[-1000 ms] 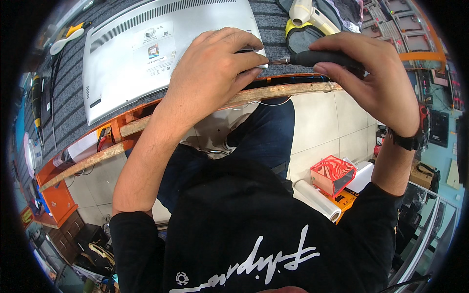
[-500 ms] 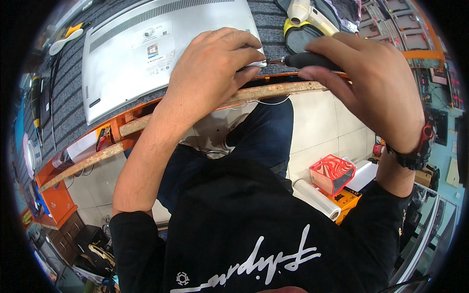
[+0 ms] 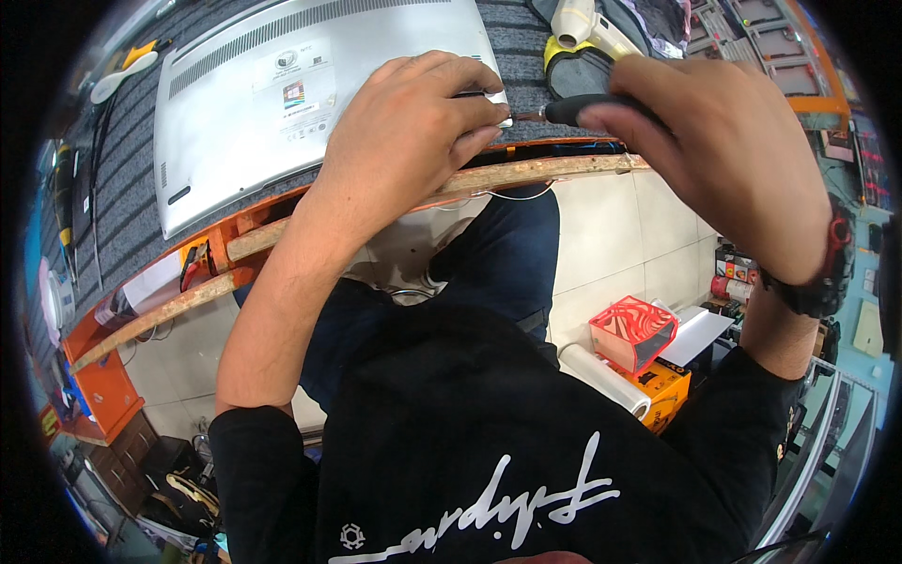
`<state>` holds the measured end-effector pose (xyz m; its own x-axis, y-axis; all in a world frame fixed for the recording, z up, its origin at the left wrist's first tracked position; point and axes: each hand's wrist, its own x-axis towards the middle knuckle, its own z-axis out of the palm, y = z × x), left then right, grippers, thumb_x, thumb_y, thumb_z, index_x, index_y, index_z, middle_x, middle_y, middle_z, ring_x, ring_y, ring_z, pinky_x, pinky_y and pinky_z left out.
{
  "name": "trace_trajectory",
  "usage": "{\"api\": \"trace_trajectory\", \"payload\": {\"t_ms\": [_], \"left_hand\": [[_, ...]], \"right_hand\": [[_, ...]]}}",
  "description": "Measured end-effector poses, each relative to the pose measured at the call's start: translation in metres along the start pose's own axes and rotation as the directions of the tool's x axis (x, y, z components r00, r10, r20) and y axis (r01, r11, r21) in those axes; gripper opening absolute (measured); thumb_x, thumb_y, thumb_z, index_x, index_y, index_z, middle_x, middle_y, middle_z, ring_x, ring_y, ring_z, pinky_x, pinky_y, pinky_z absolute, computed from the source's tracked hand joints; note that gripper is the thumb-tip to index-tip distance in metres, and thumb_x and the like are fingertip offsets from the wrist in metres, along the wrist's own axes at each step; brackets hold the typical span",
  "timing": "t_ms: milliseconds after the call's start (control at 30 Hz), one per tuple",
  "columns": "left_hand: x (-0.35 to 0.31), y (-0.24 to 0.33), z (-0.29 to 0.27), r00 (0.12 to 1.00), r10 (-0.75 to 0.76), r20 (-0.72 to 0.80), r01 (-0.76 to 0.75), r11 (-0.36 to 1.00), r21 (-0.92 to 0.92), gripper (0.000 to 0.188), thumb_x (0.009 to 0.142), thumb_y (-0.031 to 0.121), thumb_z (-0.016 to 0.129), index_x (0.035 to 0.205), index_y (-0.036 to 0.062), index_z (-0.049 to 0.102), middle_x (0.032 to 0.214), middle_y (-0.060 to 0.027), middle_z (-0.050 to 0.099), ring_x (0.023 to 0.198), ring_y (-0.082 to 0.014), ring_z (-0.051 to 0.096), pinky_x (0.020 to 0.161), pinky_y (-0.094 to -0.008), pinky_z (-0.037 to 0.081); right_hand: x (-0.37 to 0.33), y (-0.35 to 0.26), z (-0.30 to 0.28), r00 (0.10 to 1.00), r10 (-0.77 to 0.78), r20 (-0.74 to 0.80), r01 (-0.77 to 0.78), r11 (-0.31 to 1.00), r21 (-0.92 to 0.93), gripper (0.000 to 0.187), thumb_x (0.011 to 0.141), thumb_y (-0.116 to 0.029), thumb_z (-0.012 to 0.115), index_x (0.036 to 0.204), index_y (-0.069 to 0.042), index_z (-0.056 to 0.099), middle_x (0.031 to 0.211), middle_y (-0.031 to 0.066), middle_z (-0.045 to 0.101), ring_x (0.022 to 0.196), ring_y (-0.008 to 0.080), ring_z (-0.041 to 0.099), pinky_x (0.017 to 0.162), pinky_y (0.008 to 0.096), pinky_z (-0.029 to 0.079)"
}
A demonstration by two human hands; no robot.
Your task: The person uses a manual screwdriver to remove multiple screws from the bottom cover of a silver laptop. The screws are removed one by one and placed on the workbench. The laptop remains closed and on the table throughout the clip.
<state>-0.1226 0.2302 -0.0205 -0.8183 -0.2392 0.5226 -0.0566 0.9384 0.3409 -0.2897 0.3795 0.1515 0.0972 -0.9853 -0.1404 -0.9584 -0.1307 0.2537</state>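
Note:
A silver laptop (image 3: 230,132) lies upside down on the grey striped mat (image 3: 127,155), its bottom cover with vent slots and labels facing up. My left hand (image 3: 409,127) rests over its right near corner, with the fingers bent and gripping the edge. In my right hand (image 3: 719,146) is a screwdriver (image 3: 566,110) with a black handle, held nearly level. Its metal shaft points left and meets the laptop's corner beside my left fingertips. The exact contact of the tip is too small to make out.
Beyond the screwdriver lies a cream pistol-shaped tool (image 3: 597,33) on grey and yellow cloth. A white spoon-like tool (image 3: 122,78) and a yellow-black screwdriver (image 3: 64,193) are at the left. The bench's wooden edge (image 3: 526,172) runs below my hands. Boxes (image 3: 634,334) stand on the floor.
My right hand has turned and shifted slightly right and up around the screwdriver handle. My left hand stays at the laptop's corner, its index fingertip a little nearer the screwdriver's tip.

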Motion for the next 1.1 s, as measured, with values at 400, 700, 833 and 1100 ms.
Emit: {"api": "trace_trajectory", "payload": {"t_ms": [400, 700, 833, 1100], "left_hand": [[0.0000, -0.0017, -0.0018, 1.000, 0.010, 0.029, -0.009, 1.000, -0.013, 0.014, 0.093, 0.023, 0.079, 0.103, 0.0132, 0.084, 0.124, 0.0015, 0.073, 0.113, -0.0206, 0.067, 0.103, -0.0384, 0.052], [-0.0004, -0.0017, 0.0019, 1.000, 0.015, -0.010, -0.015, 1.000, -0.013, 0.016, 0.094, 0.022, 0.077, 0.105, 0.0133, 0.084, 0.117, 0.0007, 0.074, 0.111, -0.0212, 0.067, 0.103, -0.0385, 0.051], [-0.0011, -0.0013, 0.0014, 1.000, 0.004, 0.011, -0.004, 1.000, -0.002, 0.015, 0.093, 0.021, 0.079, 0.105, 0.0133, 0.083, 0.125, 0.0003, 0.073, 0.116, -0.0219, 0.067, 0.105, -0.0387, 0.051], [-0.0012, -0.0022, 0.0033, 0.998, 0.033, -0.049, -0.034, 0.999, -0.016, 0.019, 0.093, 0.023, 0.077, 0.107, 0.0126, 0.083, 0.114, 0.0008, 0.073, 0.111, -0.0210, 0.067, 0.104, -0.0388, 0.050]], "right_hand": [[0.0053, -0.0059, -0.0043, 0.998, 0.014, -0.066, -0.008, 0.995, 0.099, 0.023, 0.099, -0.026, 0.073, 0.111, -0.006, 0.069, 0.086, 0.0151, 0.072, 0.080, 0.0378, 0.069, 0.068, 0.0451, 0.050], [0.0049, -0.0062, 0.0000, 0.993, 0.030, -0.112, -0.017, 0.993, 0.114, 0.023, 0.100, -0.027, 0.073, 0.109, -0.006, 0.070, 0.080, 0.0158, 0.069, 0.074, 0.0381, 0.067, 0.064, 0.0457, 0.048], [0.0070, -0.0011, -0.0034, 0.999, 0.043, 0.033, -0.045, 0.997, 0.055, 0.026, 0.100, -0.028, 0.073, 0.116, -0.007, 0.069, 0.081, 0.0165, 0.070, 0.077, 0.0394, 0.067, 0.067, 0.0449, 0.049], [0.0049, -0.0005, 0.0003, 0.996, -0.032, -0.082, 0.041, 0.993, 0.113, 0.028, 0.100, -0.029, 0.073, 0.119, -0.009, 0.069, 0.081, 0.0167, 0.070, 0.077, 0.0397, 0.067, 0.068, 0.0460, 0.049]]}}
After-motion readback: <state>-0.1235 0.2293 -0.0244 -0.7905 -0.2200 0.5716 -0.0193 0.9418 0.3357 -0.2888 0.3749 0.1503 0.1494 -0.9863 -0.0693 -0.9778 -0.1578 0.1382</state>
